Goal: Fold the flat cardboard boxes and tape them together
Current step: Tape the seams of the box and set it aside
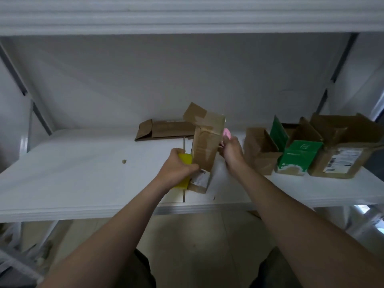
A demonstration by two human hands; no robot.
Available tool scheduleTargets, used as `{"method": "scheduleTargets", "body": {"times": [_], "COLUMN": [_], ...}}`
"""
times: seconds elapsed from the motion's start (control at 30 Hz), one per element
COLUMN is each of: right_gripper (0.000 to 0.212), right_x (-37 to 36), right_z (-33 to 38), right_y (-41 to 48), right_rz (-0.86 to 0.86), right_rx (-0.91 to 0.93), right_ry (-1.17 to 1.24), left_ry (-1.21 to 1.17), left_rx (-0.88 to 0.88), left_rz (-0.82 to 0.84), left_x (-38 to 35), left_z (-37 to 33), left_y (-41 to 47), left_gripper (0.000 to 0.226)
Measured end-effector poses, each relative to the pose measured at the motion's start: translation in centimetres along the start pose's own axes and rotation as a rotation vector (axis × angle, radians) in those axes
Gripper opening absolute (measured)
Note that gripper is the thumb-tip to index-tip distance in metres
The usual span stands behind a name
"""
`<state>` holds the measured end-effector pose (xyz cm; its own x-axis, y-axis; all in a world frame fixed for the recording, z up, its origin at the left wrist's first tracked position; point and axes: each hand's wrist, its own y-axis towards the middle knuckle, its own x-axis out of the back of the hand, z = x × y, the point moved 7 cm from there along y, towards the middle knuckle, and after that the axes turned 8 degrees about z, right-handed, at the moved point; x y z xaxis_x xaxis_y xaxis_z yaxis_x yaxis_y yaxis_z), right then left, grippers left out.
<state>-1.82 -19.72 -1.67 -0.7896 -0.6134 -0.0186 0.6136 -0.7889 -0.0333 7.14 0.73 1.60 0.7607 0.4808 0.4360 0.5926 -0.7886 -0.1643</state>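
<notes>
At the middle of the head view, we find the box in hand (205,142) standing on end on the white tabletop (83,173). One flap is raised at its 12 o'clock, and glossy tape already crosses its upper face.

The left hand (176,166), at the box's 9 o'clock, has its fingers curled round a yellow tool (185,159). We take this to be a tape dispenser, held against the box's side. The right hand (230,151), at 3 o'clock, is closed round a pink tool (226,134). We cannot tell whether it is touching the box wall or just beside it.

Toward 11 o'clock lies a flat cardboard box (166,129), not yet folded. Toward 3 o'clock stand a small brown box (259,150), a green box (297,156) and a large brown box (342,156), all with flaps up.

We judge the step in hand to be taping a seam of the upright box. To do it well, we would:
- brace the box square, since it may tip on its narrow end;
- bring the flaps flush so that no gap shows;
- draw the tape straight along the seam and carry it over the edge onto the wall;
- press the tape flat before cutting.
</notes>
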Motion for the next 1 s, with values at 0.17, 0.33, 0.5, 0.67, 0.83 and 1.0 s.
{"method": "scheduleTargets", "body": {"times": [0.17, 0.33, 0.5, 0.67, 0.83, 1.0], "right_gripper": [0.032, 0.039, 0.040, 0.041, 0.037, 0.031], "right_x": [-0.8, -0.2, 0.2, 0.7, -0.2, -1.6], "right_z": [3.1, 6.1, 7.6, 6.2, 3.3, 0.9], "right_y": [-4.2, -7.2, -9.1, -9.7, -9.5, -9.2], "right_rz": [0.001, -0.044, -0.101, -0.065, 0.048, 0.163], "right_rx": [0.025, 0.103, 0.123, 0.079, 0.080, 0.090], "right_ry": [-0.156, -0.315, -0.425, -0.528, -0.588, -0.574], "left_ry": [-0.094, -0.232, -0.156, -0.009, -0.070, 0.124], "left_rx": [0.010, -0.053, -0.042, 0.112, 0.187, 0.196], "left_rz": [-0.157, -0.223, -0.186, -0.071, -0.001, -0.035], "left_x": [0.2, 1.4, 1.3, 0.5, -0.6, 0.0], "left_z": [0.5, -2.1, -4.4, -2.6, 0.2, 1.1], "left_y": [-0.9, -1.9, -1.8, -1.1, -0.2, 0.8], "left_gripper": [0.084, 0.061, 0.044, 0.038, 0.030, 0.073]}}
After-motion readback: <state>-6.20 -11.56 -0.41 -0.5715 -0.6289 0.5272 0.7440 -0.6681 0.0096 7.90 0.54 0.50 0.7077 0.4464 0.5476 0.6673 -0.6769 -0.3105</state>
